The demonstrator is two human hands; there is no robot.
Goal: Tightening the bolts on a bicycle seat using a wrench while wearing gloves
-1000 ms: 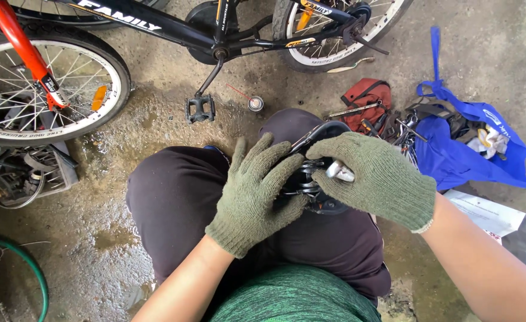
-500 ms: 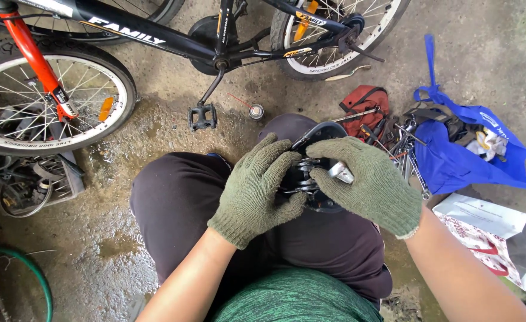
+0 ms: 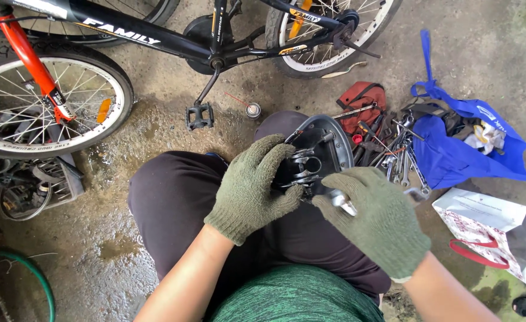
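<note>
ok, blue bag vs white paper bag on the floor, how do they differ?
The blue bag is soft fabric, slumped open with tools spilling from its mouth; the white paper bag is stiff, lies flat on its side, and its contents cannot be seen. The blue bag has a long blue strap stretched away from it; the white paper bag has a short red handle. The blue bag lies farther from the person, the white one nearer. Both rest on the concrete floor.

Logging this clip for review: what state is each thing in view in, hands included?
Left hand: gloved, gripping the bicycle saddle.
Right hand: gloved, closed on a metal tool.
Bicycle saddle: upside down on the lap.
Bicycle: upright, pedal down.
Blue bag: open, on the floor.
Wrenches: piled loose.
</note>
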